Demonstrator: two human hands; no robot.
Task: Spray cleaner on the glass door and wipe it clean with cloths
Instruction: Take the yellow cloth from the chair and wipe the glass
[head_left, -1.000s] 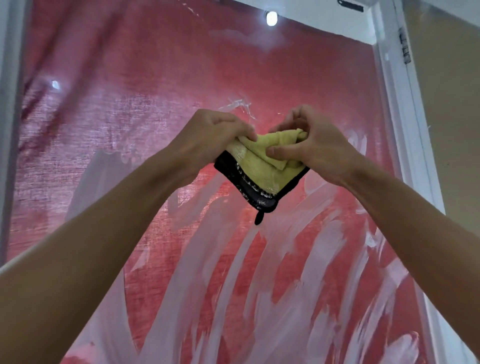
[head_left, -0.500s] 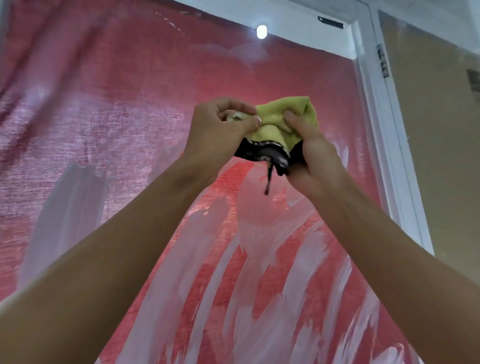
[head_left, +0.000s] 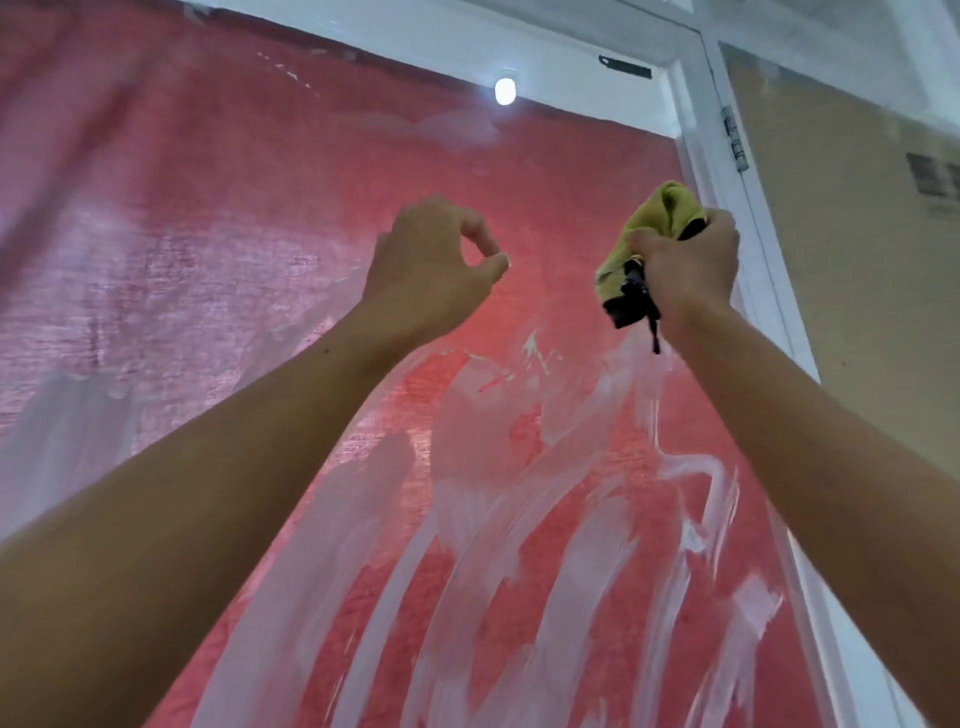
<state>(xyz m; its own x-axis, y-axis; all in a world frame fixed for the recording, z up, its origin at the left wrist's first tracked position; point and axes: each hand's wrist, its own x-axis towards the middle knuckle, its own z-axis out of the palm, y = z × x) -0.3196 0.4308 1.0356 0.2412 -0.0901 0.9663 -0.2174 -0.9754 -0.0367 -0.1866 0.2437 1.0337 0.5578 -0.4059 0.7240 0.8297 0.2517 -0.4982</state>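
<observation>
The glass door (head_left: 260, 208) fills the view, with a red fabric behind it and broad white streaks of cleaner across its lower half. My right hand (head_left: 685, 270) is raised near the door's right edge and grips a bunched yellow cloth (head_left: 660, 218) with a black edge and a dangling black loop. My left hand (head_left: 431, 265) is raised to the left of it, apart from the cloth, fingers curled with thumb and forefinger nearly meeting, holding nothing.
A white door frame (head_left: 737, 218) runs down the right side, with a hinge (head_left: 735, 137) near the top. Beyond it is a beige panel (head_left: 857, 286). A small lamp (head_left: 504, 91) shines at the top of the frame.
My left hand has let go of the cloth and moved left. My right hand has bunched the cloth and carried it up and right towards the frame. The view has tilted upward.
</observation>
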